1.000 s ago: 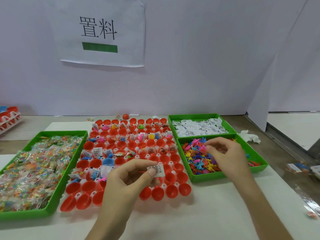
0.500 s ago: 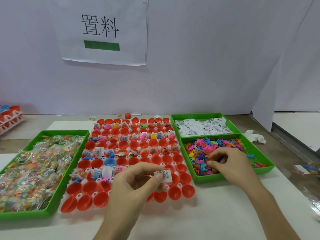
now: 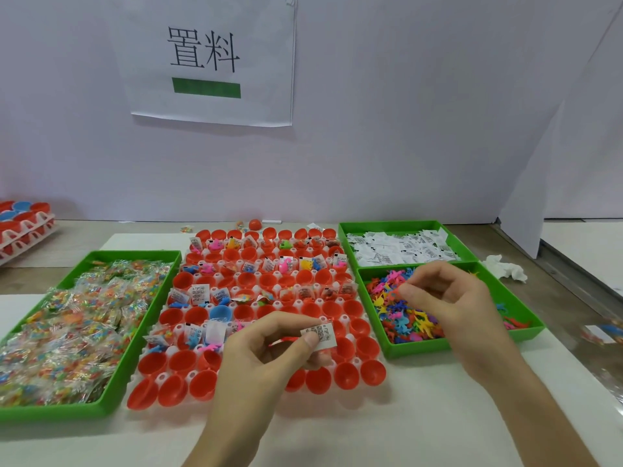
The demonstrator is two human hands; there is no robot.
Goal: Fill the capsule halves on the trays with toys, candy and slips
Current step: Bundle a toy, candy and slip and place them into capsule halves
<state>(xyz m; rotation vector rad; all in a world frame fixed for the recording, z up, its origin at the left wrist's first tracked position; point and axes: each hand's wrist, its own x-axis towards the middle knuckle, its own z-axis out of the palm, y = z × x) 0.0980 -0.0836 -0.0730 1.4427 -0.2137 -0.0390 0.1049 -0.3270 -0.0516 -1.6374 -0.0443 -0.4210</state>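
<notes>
Left hand (image 3: 269,352) pinches a white printed slip (image 3: 320,335) between thumb and forefinger, above the empty red capsule halves (image 3: 347,379) at the near right of the tray. The slip's long axis runs left to right, free end pointing right (print facing up). Released too high, the light paper could flutter between cups or into a filled one. Right hand (image 3: 448,294), fingers curled, hovers over the toy bin (image 3: 418,350); whether it holds a toy cannot be told.

Red capsule halves (image 3: 347,375) sit mouth-up on a tray (image 3: 161,377), some holding slips (image 3: 198,293).
</notes>
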